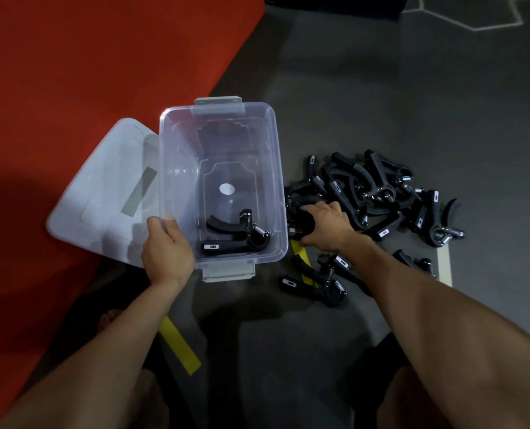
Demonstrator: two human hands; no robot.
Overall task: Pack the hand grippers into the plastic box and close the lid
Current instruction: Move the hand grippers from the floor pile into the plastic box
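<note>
A clear plastic box with grey latches stands open on the dark floor. One black hand gripper lies inside at its near end. My left hand holds the box's near left rim. The box's translucent lid leans off its left side. To the right of the box lies a pile of several black hand grippers. My right hand is closed around one black hand gripper at the pile's left edge, beside the box wall.
A red mat covers the floor to the left, under the lid. Two more hand grippers lie on the floor near my right forearm. Yellow tape strips and a white tape strip mark the floor.
</note>
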